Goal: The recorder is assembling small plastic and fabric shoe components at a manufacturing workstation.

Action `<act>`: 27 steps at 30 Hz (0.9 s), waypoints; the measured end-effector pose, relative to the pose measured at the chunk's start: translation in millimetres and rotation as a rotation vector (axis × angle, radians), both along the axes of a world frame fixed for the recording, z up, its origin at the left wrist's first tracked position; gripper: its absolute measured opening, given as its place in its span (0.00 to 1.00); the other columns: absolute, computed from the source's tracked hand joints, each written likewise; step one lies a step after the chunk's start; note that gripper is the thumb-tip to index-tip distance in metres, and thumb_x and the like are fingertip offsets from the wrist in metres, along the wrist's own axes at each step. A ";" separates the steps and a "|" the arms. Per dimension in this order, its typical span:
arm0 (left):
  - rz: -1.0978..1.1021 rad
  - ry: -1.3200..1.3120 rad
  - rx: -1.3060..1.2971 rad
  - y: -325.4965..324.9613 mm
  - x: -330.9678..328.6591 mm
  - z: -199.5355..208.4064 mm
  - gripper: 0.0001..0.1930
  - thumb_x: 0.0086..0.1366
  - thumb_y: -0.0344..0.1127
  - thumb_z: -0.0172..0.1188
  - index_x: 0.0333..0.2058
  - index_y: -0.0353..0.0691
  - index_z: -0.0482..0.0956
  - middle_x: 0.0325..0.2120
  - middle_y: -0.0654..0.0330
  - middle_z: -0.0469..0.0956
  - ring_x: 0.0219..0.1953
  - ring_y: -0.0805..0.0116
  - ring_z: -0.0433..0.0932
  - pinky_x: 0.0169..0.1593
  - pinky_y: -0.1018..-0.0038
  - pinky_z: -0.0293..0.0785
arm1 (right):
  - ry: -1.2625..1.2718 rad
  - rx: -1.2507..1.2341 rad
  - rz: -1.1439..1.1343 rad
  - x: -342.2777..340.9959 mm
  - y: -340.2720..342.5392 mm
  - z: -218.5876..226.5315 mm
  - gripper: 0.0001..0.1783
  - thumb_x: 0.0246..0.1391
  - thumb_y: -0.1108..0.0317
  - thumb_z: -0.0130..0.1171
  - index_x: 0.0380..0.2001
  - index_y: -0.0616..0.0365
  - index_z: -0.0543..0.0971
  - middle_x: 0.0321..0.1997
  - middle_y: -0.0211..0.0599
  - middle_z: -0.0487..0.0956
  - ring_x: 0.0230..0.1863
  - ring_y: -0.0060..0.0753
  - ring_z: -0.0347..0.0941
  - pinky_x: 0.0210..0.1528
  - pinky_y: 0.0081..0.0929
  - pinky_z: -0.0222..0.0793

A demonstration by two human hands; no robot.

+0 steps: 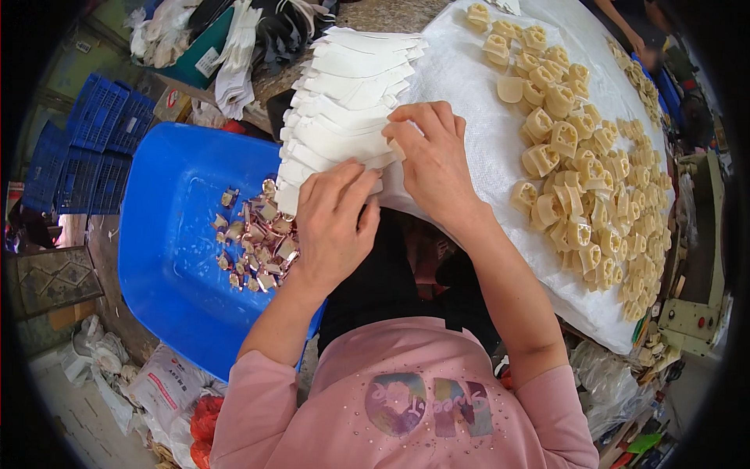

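Overlapping white curved strips (344, 102) lie in a long row, fanned like shingles, at the left edge of the white-covered table. My left hand (336, 223) rests over the near end of that row, fingers reaching onto the strips and thumb apart. Just right of the strips, my right hand (433, 160) is closed, with a small beige piece (397, 148) pinched between thumb and fingers. Part of this piece is hidden by the fingers. Many similar beige hollow, cup-shaped pieces (562, 137) are spread over the table to the right.
A blue basin (160, 234) at left holds shiny pinkish metallic pieces (262, 242). White woven cloth (461, 94) covers the table. Blue crates (101, 125) are stacked far left; a green bin (205, 51) with white gloves (237, 86) stands behind. Another person's arm (621, 23) shows far right.
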State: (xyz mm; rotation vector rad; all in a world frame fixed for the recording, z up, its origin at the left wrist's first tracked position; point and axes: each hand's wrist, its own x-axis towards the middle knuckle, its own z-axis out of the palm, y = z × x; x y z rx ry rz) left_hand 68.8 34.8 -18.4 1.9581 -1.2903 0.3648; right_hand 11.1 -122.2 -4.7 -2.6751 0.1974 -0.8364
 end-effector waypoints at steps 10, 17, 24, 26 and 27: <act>0.468 0.614 -0.129 17.6 44.4 -13.1 0.23 0.56 0.30 0.58 0.52 0.37 0.67 0.45 0.48 0.72 0.46 0.61 0.72 0.50 0.71 0.65 | -0.001 0.726 -0.134 5.6 -1.2 -10.5 0.20 0.47 0.75 0.57 0.46 0.62 0.71 0.39 0.49 0.71 0.39 0.45 0.68 0.43 0.35 0.66; 0.169 0.810 -0.341 16.3 38.1 -19.2 0.25 0.57 0.24 0.54 0.54 0.32 0.61 0.46 0.49 0.70 0.48 0.65 0.71 0.52 0.73 0.65 | -0.065 1.072 -0.085 4.4 14.9 -8.4 0.19 0.44 0.76 0.58 0.43 0.60 0.72 0.30 0.40 0.71 0.28 0.31 0.67 0.34 0.26 0.67; -0.039 0.807 -0.411 -11.6 -7.7 -15.2 0.26 0.56 0.24 0.56 0.53 0.30 0.62 0.50 0.48 0.66 0.55 0.63 0.65 0.59 0.70 0.58 | -0.320 1.116 -0.108 -72.3 6.3 -7.1 0.18 0.50 0.78 0.56 0.46 0.62 0.71 0.36 0.32 0.73 0.34 0.20 0.68 0.37 0.20 0.66; -0.121 0.738 -0.256 -23.7 -12.4 -21.8 0.26 0.56 0.26 0.58 0.53 0.29 0.62 0.50 0.49 0.67 0.53 0.63 0.66 0.57 0.71 0.60 | -0.212 1.029 -0.229 -91.7 -4.5 -12.2 0.18 0.49 0.79 0.55 0.46 0.61 0.71 0.36 0.35 0.73 0.33 0.25 0.69 0.38 0.23 0.67; -0.085 0.686 -0.206 -27.6 -12.3 -25.3 0.25 0.56 0.29 0.59 0.52 0.29 0.64 0.49 0.50 0.68 0.51 0.63 0.67 0.56 0.71 0.61 | -0.215 1.025 -0.246 -94.6 -4.6 -11.6 0.18 0.49 0.79 0.55 0.46 0.61 0.71 0.36 0.35 0.73 0.33 0.25 0.69 0.38 0.23 0.67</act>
